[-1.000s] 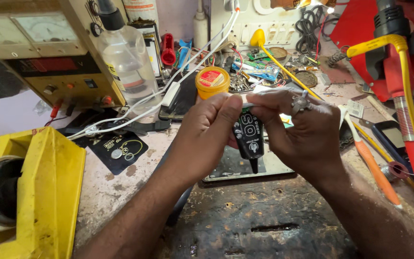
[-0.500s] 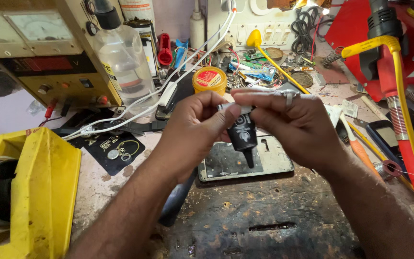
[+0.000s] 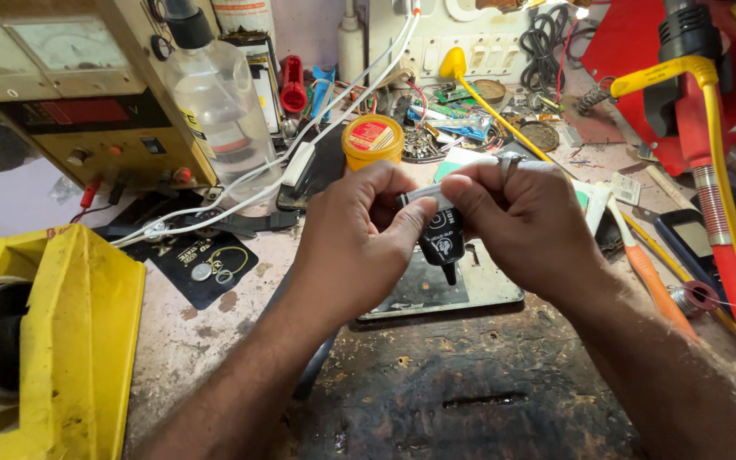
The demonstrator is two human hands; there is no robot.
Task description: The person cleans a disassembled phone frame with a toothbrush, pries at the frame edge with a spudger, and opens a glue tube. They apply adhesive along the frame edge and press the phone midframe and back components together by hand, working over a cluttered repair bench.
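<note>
Both hands meet above the middle of the cluttered workbench (image 3: 215, 341), pinched together on a small black key fob (image 3: 441, 241). The left hand (image 3: 359, 234) grips its upper part with thumb and fingers closed around it, and the right hand (image 3: 521, 226) clamps the same top end from the other side, a ring on one finger. The fob hangs upright between them, its narrow lower end pointing down at a grey metal plate (image 3: 487, 285) that lies on the bench just beneath. Behind the hands stands a small yellow tin (image 3: 372, 140), and further left a clear plastic bottle (image 3: 219, 106) rises beside a beige bench power supply (image 3: 61, 94). White cables (image 3: 240, 192) run across the bench from there. A yellow tape dispenser (image 3: 61, 332) sits at the near left, and an orange-handled tool (image 3: 658, 285) lies to the right of the plate.
</note>
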